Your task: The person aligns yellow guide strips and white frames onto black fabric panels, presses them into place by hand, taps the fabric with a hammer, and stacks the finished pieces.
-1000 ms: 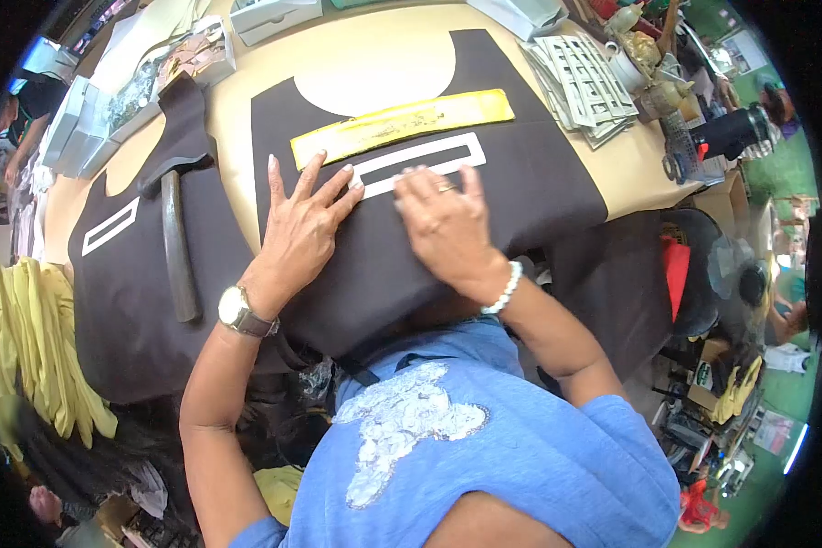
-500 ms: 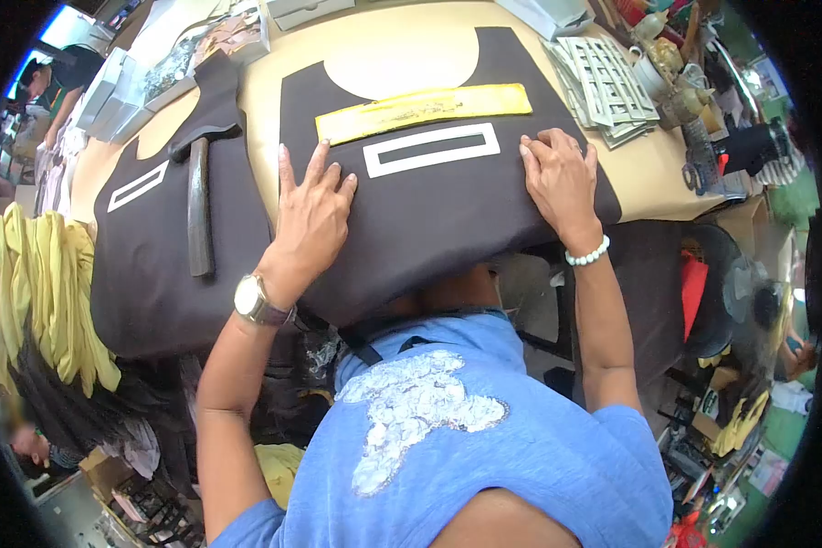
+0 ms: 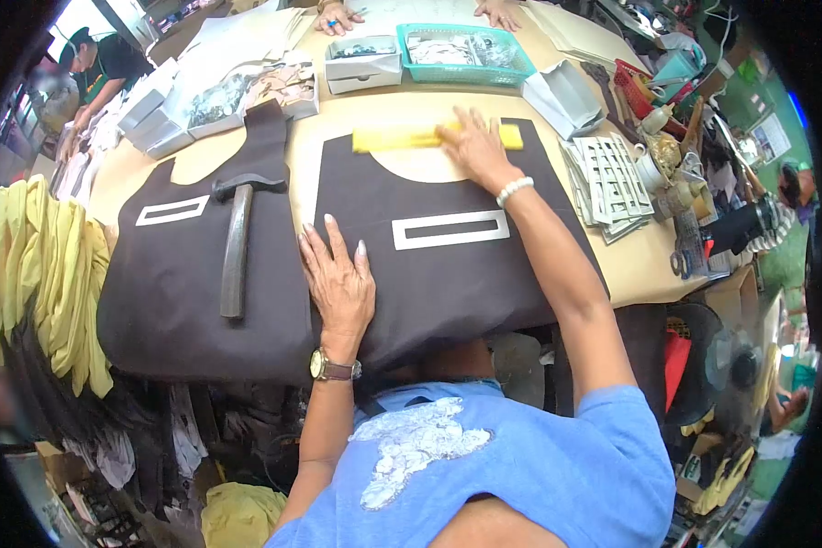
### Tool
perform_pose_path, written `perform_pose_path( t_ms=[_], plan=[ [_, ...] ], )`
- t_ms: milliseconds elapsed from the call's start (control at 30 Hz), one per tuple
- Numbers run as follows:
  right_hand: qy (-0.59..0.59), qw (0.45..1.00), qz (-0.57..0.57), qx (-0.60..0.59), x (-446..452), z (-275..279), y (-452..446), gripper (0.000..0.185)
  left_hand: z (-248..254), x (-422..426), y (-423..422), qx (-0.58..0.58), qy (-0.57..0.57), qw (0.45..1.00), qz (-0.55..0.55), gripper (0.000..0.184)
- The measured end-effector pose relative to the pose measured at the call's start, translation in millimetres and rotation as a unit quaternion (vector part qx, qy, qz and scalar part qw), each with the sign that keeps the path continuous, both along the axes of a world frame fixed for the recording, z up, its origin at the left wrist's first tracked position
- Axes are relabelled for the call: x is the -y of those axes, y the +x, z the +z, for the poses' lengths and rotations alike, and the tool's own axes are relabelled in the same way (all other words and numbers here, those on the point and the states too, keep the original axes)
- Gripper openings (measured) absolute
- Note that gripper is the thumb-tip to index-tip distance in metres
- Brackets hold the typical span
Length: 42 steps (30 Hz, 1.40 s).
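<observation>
My right hand (image 3: 473,146) grips a yellow strip (image 3: 393,138) near its middle, at the neck cutout of a dark fabric piece (image 3: 429,306). My left hand (image 3: 341,283) lies with fingers spread on the left part of that piece, holding nothing. Between and to the right of my hands, a white rectangular frame (image 3: 450,245) lies flat on the fabric. A second dark piece (image 3: 164,310) at the left bears a smaller white frame (image 3: 171,211) and a hammer (image 3: 237,247) with a dark handle.
White boxes (image 3: 363,79) and a turquoise basket (image 3: 521,73) of small parts stand at the back. Another person's hands (image 3: 338,18) rest beyond them. Stacked white stencils (image 3: 609,183) and scissors (image 3: 680,264) lie right. Yellow fabric (image 3: 46,274) hangs left; a person (image 3: 100,68) is at the far left.
My right hand has moved up and away onto the yellow strip, which has shifted from above the white frame to the neck cutout. My left hand remains spread on the fabric. The camera view has tilted upward.
</observation>
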State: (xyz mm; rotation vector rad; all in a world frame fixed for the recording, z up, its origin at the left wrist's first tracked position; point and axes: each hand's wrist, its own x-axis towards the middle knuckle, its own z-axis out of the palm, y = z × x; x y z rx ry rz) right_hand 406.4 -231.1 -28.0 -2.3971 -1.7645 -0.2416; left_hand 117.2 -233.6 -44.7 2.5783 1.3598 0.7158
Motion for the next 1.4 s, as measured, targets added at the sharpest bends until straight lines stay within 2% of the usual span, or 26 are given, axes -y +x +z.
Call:
perform_pose_path(
  t_ms=[67,233,267,367,433,500,533,600,667,700,733,767,800,833,867,900,967,1000,1033,1067,1100,1133,1167,1267,1300,1400],
  plan=[
    [0.084,0.995,-0.057,0.019,-19,-5,16,0.039,1,-1,-1,-0.03,-0.022,0.999,0.009,0.056],
    [0.07,0.971,-0.204,0.101,53,18,2,0.043,-1,0,-1,-0.051,-0.011,0.999,0.001,0.05],
    [0.097,0.954,-0.237,0.158,78,12,-4,0.041,-2,1,-1,-0.046,-0.006,0.999,-0.005,0.049],
    [0.016,0.939,-0.322,0.122,144,9,-31,0.037,-6,0,-1,-0.01,0.015,1.0,-0.011,0.042],
    [0.049,0.935,-0.343,0.071,171,1,-42,0.029,-7,1,-2,-0.003,0.013,0.999,-0.046,0.039],
    [0.109,0.944,-0.309,0.02,189,6,-51,0.023,-4,4,-7,0.023,0.023,0.997,-0.076,0.033],
    [0.123,0.945,-0.303,-0.03,195,6,-52,0.021,1,9,-11,0.064,0.008,0.992,-0.105,0.032],
    [0.153,0.93,-0.289,-0.167,199,22,-57,0.019,24,28,-22,0.241,-0.128,0.953,-0.129,0.028],
    [0.125,0.917,-0.203,-0.319,201,46,-59,0.014,58,44,-48,0.317,-0.17,0.923,-0.14,0.03],
    [0.138,0.864,-0.136,-0.465,198,55,-67,0.012,76,51,-66,0.329,-0.186,0.918,-0.117,0.029],
    [0.144,0.785,-0.069,-0.598,194,64,-79,0.012,94,56,-90,0.341,-0.204,0.913,-0.096,0.028],
    [0.122,0.742,-0.018,-0.659,185,78,-98,0.015,111,61,-115,0.33,-0.196,0.923,-0.027,0.027],
    [0.084,0.753,0.028,-0.652,178,87,-114,0.017,120,65,-145,0.341,-0.15,0.927,0.038,0.026],
    [0.036,0.734,0.043,-0.676,167,108,-139,0.023,128,69,-174,0.349,-0.107,0.925,0.104,0.025],
    [0.025,0.719,0.109,-0.686,159,113,-159,0.03,129,73,-211,0.333,-0.021,0.908,0.254,0.027],
    [-0.017,0.682,0.149,-0.716,150,119,-179,0.039,122,77,-265,0.261,0.133,0.899,0.326,0.031],
    [-0.053,0.683,0.339,-0.645,130,120,-214,0.057,167,99,-329,0.236,0.199,0.838,0.45,0.037],
    [-0.069,0.679,0.409,-0.606,127,138,-232,0.06,184,109,-352,0.226,0.259,0.815,0.466,0.038],
    [-0.145,0.607,0.452,-0.637,118,153,-250,0.061,205,121,-386,0.042,0.335,0.829,0.445,0.037],
    [-0.109,0.524,0.532,-0.656,111,154,-271,0.06,222,124,-423,-0.051,0.385,0.825,0.41,0.038],
    [-0.115,0.438,0.548,-0.703,110,163,-290,0.059,249,124,-429,-0.231,0.426,0.773,0.409,0.04],
    [-0.115,0.372,0.556,-0.734,109,169,-308,0.057,267,119,-432,-0.278,0.452,0.753,0.389,0.04],
    [-0.106,0.357,0.562,-0.739,106,177,-318,0.058,283,102,-433,-0.279,0.477,0.749,0.365,0.04],
    [0.053,0.396,0.526,-0.751,90,194,-332,0.061,319,22,-421,-0.251,0.516,0.772,0.275,0.04],
    [0.044,0.365,0.483,-0.795,80,196,-333,0.062,323,-10,-412,-0.241,0.519,0.783,0.244,0.04],
    [0.104,0.399,0.404,-0.816,37,188,-324,0.063,319,-114,-382,-0.202,0.516,0.817,0.159,0.04]
  ],
)
